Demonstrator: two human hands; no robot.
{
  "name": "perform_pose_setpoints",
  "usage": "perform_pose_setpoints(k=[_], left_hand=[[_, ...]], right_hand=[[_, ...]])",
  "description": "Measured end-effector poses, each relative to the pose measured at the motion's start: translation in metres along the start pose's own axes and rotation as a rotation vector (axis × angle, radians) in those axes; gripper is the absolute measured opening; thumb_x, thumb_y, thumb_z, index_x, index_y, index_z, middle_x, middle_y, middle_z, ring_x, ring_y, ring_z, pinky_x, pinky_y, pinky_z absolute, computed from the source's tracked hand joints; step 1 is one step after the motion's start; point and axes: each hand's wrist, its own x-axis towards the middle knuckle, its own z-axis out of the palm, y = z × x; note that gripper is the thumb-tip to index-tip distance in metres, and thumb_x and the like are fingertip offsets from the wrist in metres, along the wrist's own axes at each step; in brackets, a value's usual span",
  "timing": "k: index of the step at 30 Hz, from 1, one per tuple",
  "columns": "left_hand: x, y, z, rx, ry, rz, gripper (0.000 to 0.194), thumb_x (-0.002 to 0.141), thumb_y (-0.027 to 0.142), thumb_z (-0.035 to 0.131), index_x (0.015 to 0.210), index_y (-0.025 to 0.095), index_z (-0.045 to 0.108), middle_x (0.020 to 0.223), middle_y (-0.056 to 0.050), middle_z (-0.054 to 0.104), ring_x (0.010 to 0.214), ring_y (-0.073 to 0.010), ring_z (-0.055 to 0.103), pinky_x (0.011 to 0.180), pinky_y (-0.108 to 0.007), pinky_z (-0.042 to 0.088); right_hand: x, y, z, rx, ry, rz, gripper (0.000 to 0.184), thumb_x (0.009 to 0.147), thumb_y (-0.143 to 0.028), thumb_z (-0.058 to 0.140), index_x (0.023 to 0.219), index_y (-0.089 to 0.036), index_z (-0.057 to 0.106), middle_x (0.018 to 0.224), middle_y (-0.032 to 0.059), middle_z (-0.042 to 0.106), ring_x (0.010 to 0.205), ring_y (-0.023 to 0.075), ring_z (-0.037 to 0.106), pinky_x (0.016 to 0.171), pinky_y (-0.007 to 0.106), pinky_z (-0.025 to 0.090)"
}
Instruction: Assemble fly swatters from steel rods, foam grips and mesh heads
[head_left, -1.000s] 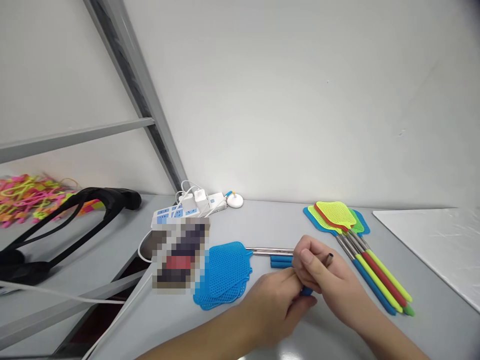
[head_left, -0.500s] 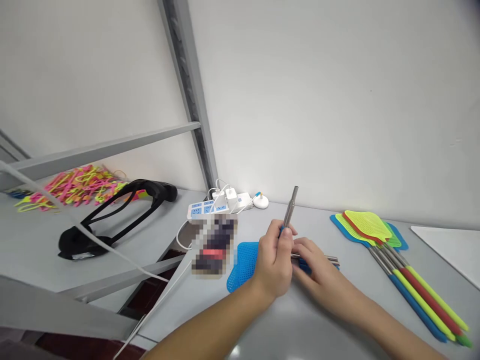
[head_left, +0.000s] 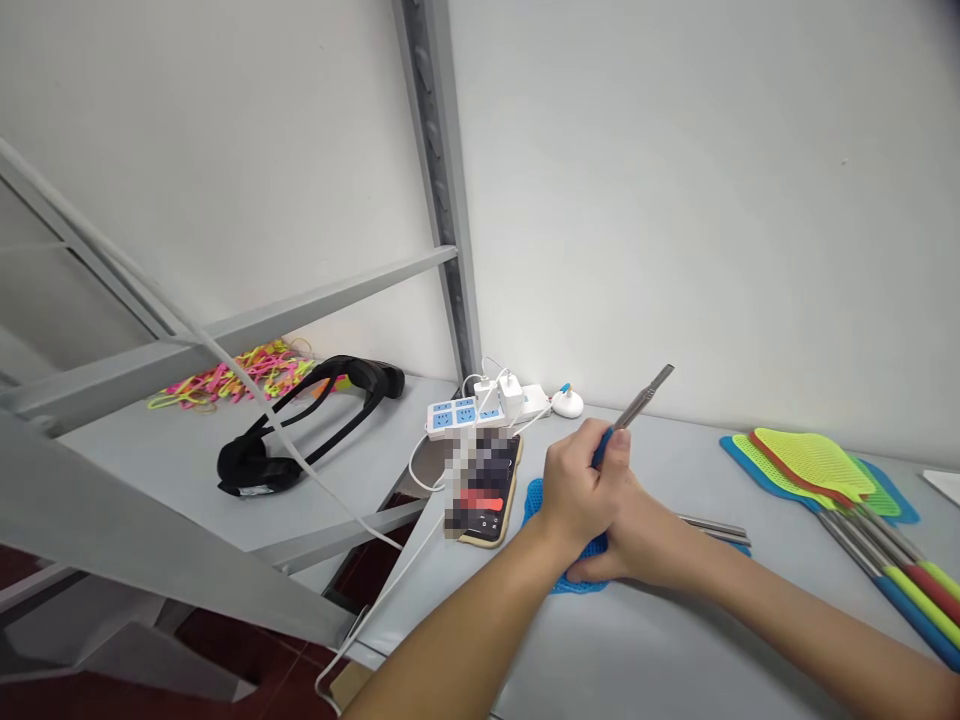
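Note:
My left hand (head_left: 581,490) is closed around the blue handle (head_left: 602,447) of a fly swatter rod, and its steel telescopic rod (head_left: 643,398) points up to the right. Right beside it, partly behind it, my right hand (head_left: 641,535) has its thumb on blue mesh fly swatter heads (head_left: 581,582) lying on the table, with its fingers mostly hidden. Steel rods (head_left: 716,527) with a bit of blue show past my right wrist.
A stack of coloured fly swatters (head_left: 814,465) lies at the right. Left of my hands are a phone (head_left: 495,490), a power strip (head_left: 454,415) and a white cable. Beyond the grey metal frame (head_left: 442,180) lie a black headset (head_left: 259,465) and pink-yellow pieces (head_left: 225,380).
The view has swung left. My right hand has moved off the steel rods onto the blue mesh, close against my left hand. The rod in my left hand now leans further right.

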Motion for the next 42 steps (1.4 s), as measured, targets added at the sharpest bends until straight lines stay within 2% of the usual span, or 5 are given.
perform_pose_setpoints(k=[6, 10, 20, 28, 42], left_hand=[[0.008, -0.002, -0.008, 0.067, 0.07, 0.004, 0.034, 0.1, 0.042, 0.039, 0.08, 0.02, 0.054, 0.063, 0.003, 0.046, 0.059, -0.012, 0.045, 0.06, -0.025, 0.037], [0.009, -0.008, -0.007, 0.109, 0.073, -0.016, 0.035, 0.102, 0.041, 0.033, 0.082, 0.019, 0.054, 0.061, 0.004, 0.04, 0.058, -0.0119, 0.041, 0.059, -0.025, 0.034], [-0.032, 0.004, 0.037, 0.255, -0.409, 0.156, 0.029, 0.093, 0.038, 0.049, 0.071, 0.021, 0.055, 0.06, 0.003, 0.053, 0.054, -0.0112, 0.048, 0.052, -0.023, 0.032], [-0.031, 0.002, 0.035, 0.336, -0.585, 0.139, 0.031, 0.099, 0.036, 0.04, 0.077, 0.02, 0.056, 0.064, 0.001, 0.055, 0.056, -0.012, 0.048, 0.053, -0.024, 0.034], [-0.027, -0.004, 0.035, 0.351, -0.655, 0.079, 0.022, 0.1, 0.032, 0.04, 0.096, 0.02, 0.059, 0.072, 0.001, 0.057, 0.063, -0.0133, 0.049, 0.06, -0.026, 0.035]], right_hand=[[-0.027, 0.005, -0.021, -0.088, 0.072, -0.019, 0.087, 0.062, -0.053, 0.08, 0.138, -0.026, 0.047, 0.125, 0.011, 0.061, 0.116, 0.0337, 0.055, 0.113, 0.064, 0.012], [-0.071, 0.018, -0.049, -0.066, 0.179, 0.136, 0.094, 0.063, -0.05, 0.079, 0.145, -0.03, 0.038, 0.136, 0.0128, 0.054, 0.122, 0.0374, 0.051, 0.107, 0.06, 0.033], [-0.164, 0.102, -0.063, 0.83, 0.584, 0.576, 0.059, 0.072, -0.061, 0.066, 0.124, -0.036, 0.056, 0.09, 0.0085, 0.064, 0.061, 0.0272, 0.06, 0.062, 0.049, 0.055], [-0.144, 0.059, -0.08, 1.204, 0.876, 1.091, 0.041, 0.069, -0.049, 0.074, 0.102, -0.029, 0.06, 0.071, 0.0045, 0.066, 0.054, 0.0249, 0.06, 0.046, 0.039, 0.053], [-0.137, 0.054, -0.074, 1.239, 1.218, 0.808, 0.052, 0.085, -0.05, 0.063, 0.056, -0.024, 0.029, 0.042, -0.0093, 0.025, 0.041, 0.0085, 0.028, 0.045, 0.026, 0.042]])
